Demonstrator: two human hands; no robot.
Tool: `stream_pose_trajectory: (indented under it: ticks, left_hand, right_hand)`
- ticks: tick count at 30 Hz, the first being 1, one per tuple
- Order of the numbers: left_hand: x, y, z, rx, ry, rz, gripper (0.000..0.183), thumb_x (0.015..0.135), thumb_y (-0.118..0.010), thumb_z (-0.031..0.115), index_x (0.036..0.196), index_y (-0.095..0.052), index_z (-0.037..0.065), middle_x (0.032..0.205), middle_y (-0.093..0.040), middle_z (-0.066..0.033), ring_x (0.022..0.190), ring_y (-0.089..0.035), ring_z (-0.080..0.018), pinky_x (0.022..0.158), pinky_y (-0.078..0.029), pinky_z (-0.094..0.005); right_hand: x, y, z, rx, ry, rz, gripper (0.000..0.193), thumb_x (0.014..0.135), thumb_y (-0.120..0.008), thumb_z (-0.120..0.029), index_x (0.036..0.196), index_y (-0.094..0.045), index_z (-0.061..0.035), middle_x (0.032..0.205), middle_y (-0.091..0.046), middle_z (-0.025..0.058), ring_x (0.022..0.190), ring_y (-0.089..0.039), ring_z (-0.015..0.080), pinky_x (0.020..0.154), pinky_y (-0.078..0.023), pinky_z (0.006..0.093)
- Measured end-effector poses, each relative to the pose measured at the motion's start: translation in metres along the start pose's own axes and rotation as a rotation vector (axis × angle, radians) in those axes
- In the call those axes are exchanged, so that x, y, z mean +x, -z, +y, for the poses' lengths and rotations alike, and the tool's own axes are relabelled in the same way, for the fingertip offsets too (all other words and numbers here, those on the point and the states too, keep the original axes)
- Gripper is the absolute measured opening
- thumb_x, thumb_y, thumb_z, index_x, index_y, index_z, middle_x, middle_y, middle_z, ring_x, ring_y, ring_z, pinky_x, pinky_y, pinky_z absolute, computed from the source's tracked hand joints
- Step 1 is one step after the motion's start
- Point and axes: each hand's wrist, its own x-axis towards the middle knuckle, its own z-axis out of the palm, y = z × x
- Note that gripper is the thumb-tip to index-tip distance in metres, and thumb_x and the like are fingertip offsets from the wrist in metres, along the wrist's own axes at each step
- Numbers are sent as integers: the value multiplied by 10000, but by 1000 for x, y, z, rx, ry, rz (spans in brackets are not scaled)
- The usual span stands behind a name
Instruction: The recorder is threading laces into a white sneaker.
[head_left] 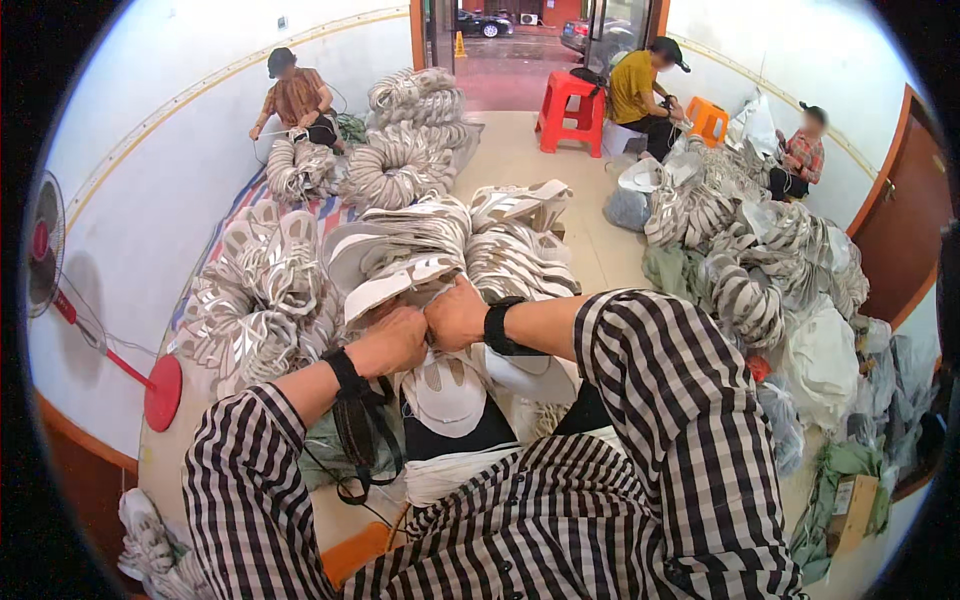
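Left fingers (408, 322), right fingers (446, 308) at white shoe upper (395, 286); red stool (572, 112) beyond.

Centre: layered, curved white-and-beige fabric shoe uppers (410, 240). Left: round red plastic fan base (165, 393). Behind, right of centre: tapered red plastic stool (570, 90), left of tapered orange plastic stool (708, 120).

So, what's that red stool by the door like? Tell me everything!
The stool is bright red and looks like plastic, with legs spreading outward below the seat. It stands upright on the pale floor near the doorway, left of the person in yellow. Something black rests at the seat's right; I can't tell what.
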Motion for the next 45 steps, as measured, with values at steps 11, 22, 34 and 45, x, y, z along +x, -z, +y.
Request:
stream_pose_trajectory:
  ticks: [11, 22, 34, 45]
  left_hand:
    - [0, -21, -7, -217, -101, 440, 263, 896, -450, 177, 1059, -538, -10, 961, -580, -252, 921, -542, -428, 812, -434, -466]
    - [-100, -48, 177, -860, -739, 54, 185, 692, -569, 86, 840, -510, -7, 760, -498, -158, 772, -531, -338, 691, -463, -408]
    - [-85, -13, 225, -591, -980, -232, 198, 679, -573, 131, 804, -490, 3, 701, -512, -132, 645, -539, -304, 558, -417, -404]
    - [34, 119, 222, -1234, -769, 598, 92, 797, -530, 67, 796, -537, -25, 668, -588, -185, 608, -595, -332, 560, -455, -404]
  right_hand:
    - [17, 13, 16, 405, -213, 222, 188, 687, -625, -170, 676, -653, 15, 725, -626, 260, 715, -638, 397, 647, -518, 446]
    - [-18, 101, -90, 958, 509, 569, 188, 880, -507, -150, 774, -497, 5, 606, -533, 145, 578, -550, 292, 553, -433, 400]
    - [37, 164, -152, 631, 755, 273, 308, 844, -538, -162, 1050, -545, 67, 862, -620, 248, 852, -610, 381, 745, -485, 444]
    - [-76, 50, 4, 646, 96, 133, 188, 817, -586, -168, 919, -575, -10, 808, -612, 166, 766, -594, 350, 717, -475, 403]
